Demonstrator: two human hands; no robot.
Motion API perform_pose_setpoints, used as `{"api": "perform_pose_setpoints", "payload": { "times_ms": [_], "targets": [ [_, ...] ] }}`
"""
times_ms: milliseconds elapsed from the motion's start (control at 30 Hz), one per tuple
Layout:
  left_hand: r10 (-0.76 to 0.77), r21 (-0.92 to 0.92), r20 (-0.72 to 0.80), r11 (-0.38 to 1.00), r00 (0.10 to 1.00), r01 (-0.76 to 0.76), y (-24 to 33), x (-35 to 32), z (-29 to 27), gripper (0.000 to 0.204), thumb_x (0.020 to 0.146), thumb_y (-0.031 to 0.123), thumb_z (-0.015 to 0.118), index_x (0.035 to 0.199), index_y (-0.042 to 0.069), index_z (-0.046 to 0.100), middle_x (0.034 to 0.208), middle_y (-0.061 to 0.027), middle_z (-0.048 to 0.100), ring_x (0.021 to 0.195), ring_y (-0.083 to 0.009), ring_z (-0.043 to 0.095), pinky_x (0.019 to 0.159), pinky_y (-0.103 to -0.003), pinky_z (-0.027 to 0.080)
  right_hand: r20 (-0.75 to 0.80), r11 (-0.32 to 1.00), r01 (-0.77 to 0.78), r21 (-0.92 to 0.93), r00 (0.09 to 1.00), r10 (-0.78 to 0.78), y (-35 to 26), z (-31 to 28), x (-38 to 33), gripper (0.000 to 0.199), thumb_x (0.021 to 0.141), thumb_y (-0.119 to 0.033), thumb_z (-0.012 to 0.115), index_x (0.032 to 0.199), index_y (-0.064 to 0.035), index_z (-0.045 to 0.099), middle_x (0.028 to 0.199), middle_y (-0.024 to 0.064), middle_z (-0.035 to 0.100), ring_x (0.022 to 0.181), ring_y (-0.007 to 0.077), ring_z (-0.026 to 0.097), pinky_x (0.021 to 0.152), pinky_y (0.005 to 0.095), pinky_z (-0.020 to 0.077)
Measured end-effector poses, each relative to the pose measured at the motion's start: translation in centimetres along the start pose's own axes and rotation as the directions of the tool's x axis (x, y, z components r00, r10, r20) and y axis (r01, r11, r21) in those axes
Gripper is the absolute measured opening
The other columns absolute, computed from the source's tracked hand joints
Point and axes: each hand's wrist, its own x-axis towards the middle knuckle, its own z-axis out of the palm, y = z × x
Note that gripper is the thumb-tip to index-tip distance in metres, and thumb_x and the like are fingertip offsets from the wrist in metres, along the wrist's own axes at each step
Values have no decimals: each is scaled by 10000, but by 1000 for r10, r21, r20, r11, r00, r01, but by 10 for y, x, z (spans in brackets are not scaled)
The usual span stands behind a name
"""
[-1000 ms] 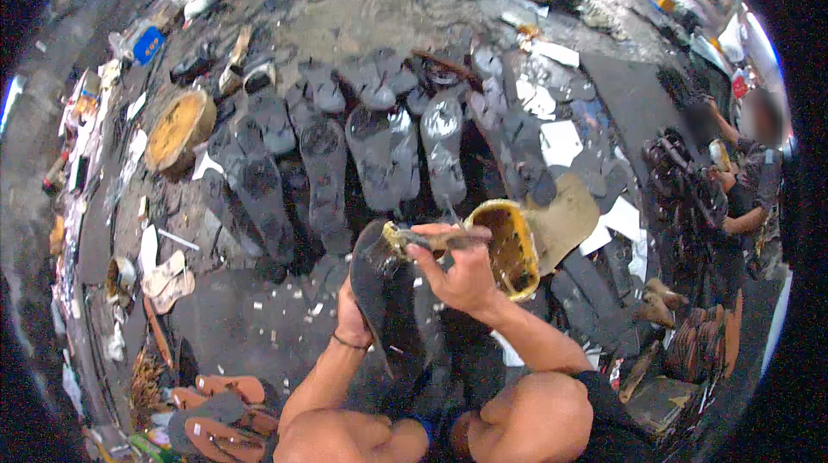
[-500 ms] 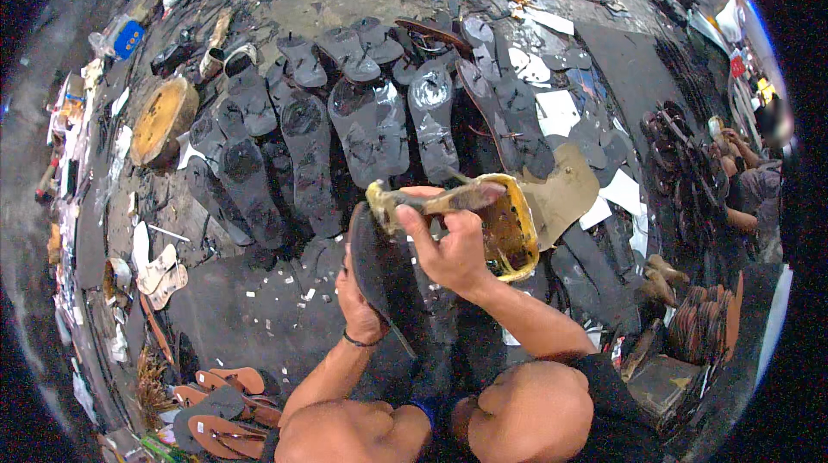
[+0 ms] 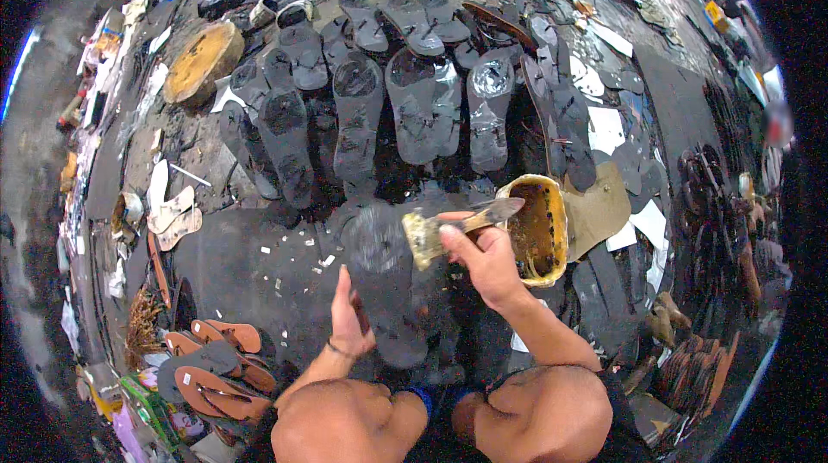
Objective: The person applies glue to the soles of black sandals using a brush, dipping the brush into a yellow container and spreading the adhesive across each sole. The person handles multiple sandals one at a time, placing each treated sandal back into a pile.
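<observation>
Black sole [image 3: 385, 284] blurred; left hand [image 3: 350, 323] grip unclear.

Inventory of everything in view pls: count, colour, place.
brush: 1, brown handle, yellowish head, centre
sole: 1, black, centre, blurred
tub: 1, yellowish, right of brush
sheet: 1, tan, right of tub
sandal pieces: many, black, ahead
wood round: 1, tan, upper left
cutouts: several, cream, left
sandals: several, brown and black, lower left
scraps: several, white, right
stacked pieces: uncounted, brown, lower right
clutter: uncounted, mixed colours, left edge
knees: 2, bare, bottom
left hand: 1, bare, beside sole
right hand: 1, bare, holding brush
</observation>
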Motion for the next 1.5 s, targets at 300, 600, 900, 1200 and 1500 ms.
{"api": "perform_pose_setpoints", "payload": {
  "times_ms": [300,600,900,1200,1500],
  "targets": [
    [304,-53,471,947,828,-317,54,66,94,636,989,625,436,1251,71,606,1091,-90,703,942,-250,686,839,-397,572,-102,821,115,-560,973,-206,-38,12,17,182,880,-181,732,994,-39,718,1004,128,728,952,283,685,889,364,514],
    [214,137,121,964,969,-230,28,72,106,735,951,718,393,1206,64,609,1045,-60,697,874,-183,685,769,-343,573,-136,961,223,-163,960,-246,-60,29,8,202,883,-194,736,1017,-43,723,1027,116,741,1004,232,685,964,395,479],
    [218,105,171,966,961,-237,39,63,90,690,937,704,464,1160,73,632,980,-78,703,817,-204,684,704,-341,582,-107,820,283,-498,918,-382,-23,13,14,201,901,-185,719,1014,-19,713,996,120,731,972,199,682,862,363,518],
    [223,94,119,967,967,-235,52,96,89,393,1024,334,429,1178,58,662,1102,-76,719,984,-239,690,901,-402,550,-180,934,209,-290,946,-268,-24,-22,-15,183,944,-119,667,1096,-20,686,928,40,708,824,107,630,733,269,513],
    [480,-99,314,875,819,-475,212,199,166,360,1027,364,438,1076,78,651,1014,-96,713,964,-271,673,903,-447,539,-418,981,-7,-192,905,-75,10,-63,-55,189,945,-118,672,1107,-22,680,874,1,653,722,57,561,573,235,456]
  ]
}}
